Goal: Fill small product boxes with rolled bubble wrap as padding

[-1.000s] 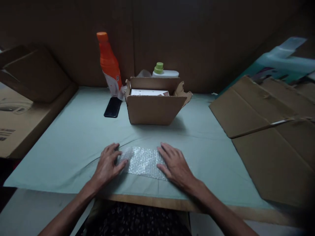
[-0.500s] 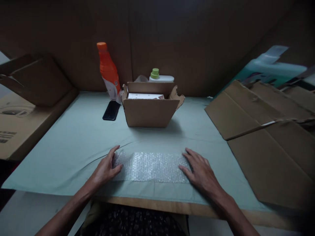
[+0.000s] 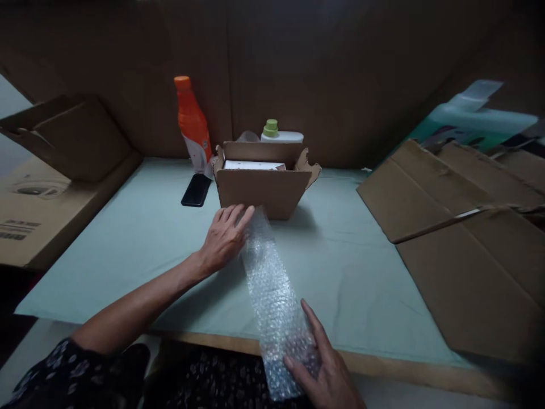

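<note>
A folded strip of clear bubble wrap (image 3: pixel 275 301) stretches at a slant from near the cardboard box down past the table's front edge. My left hand (image 3: pixel 227 234) grips its far end, thumb against the wrap and some fingers hidden. My right hand (image 3: pixel 327 363) holds the near end, thumb on top and fingers along the right side and partly under it. Just beyond my left hand stands an open small cardboard box (image 3: pixel 259 193) with a white box (image 3: pixel 253 165) inside.
A black phone (image 3: pixel 196 190) lies by an orange bottle (image 3: pixel 191 122). Behind the box is a white bottle with a green cap (image 3: pixel 271 128). Cardboard cartons flank the table, the right one (image 3: pixel 472 272) large; a jug of green liquid (image 3: pixel 477 122) stands behind it.
The bubble wrap has turned from lying crosswise to pointing away from me. My left hand moved forward and right with its far end; my right hand came back toward me.
</note>
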A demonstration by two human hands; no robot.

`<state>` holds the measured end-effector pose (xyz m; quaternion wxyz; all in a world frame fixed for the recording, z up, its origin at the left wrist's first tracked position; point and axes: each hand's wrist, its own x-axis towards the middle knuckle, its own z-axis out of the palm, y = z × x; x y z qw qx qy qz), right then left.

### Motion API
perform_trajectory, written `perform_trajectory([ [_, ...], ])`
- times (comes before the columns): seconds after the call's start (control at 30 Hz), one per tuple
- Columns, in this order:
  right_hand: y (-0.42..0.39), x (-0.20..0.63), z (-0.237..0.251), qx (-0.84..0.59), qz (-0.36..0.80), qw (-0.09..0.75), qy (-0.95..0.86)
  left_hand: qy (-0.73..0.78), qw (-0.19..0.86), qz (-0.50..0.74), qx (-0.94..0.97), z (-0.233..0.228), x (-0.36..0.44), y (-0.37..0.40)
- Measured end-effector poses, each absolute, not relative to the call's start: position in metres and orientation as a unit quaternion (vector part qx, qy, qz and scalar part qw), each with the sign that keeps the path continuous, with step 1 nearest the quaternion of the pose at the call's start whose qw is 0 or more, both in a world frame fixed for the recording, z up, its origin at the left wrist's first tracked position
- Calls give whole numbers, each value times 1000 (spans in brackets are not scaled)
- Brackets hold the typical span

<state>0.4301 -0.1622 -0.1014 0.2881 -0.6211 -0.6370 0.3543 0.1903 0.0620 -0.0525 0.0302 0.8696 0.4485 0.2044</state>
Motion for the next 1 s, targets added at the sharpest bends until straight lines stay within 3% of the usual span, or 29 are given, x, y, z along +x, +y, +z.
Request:
perform_trajectory([
  [0.13, -165, 422, -96, -605, 429, 294, -603, 350, 134, 174, 911, -81, 155, -13],
  [0.3, -171, 409, -79, -549, 596, 306, -501, 275, 283, 175, 902, -80, 137, -109],
  [0.4, -171, 399, -73, -485, 705, 349, -381, 337, 318, 262, 847, -80, 149, -124],
  [0.5, -163, 397, -73, -418, 731, 414, -345, 474, 356, 298, 748, -87, 158, -112],
  [0.63, -150, 407, -78, -469, 566, 466, -493, 577, 385, 243, 678, -96, 160, -89],
  [0.8, -127, 407, -87, -470, 200, 335, -792, 593, 352, 227, 687, -103, 163, -82],
  [0.9, -111, 400, -92, -429, 126, 265, -854, 574, 287, 266, 719, -99, 162, -87],
  [1.0, -99, 394, -91, -406, 156, 272, -858, 504, 231, 308, 774, -89, 158, -97],
])
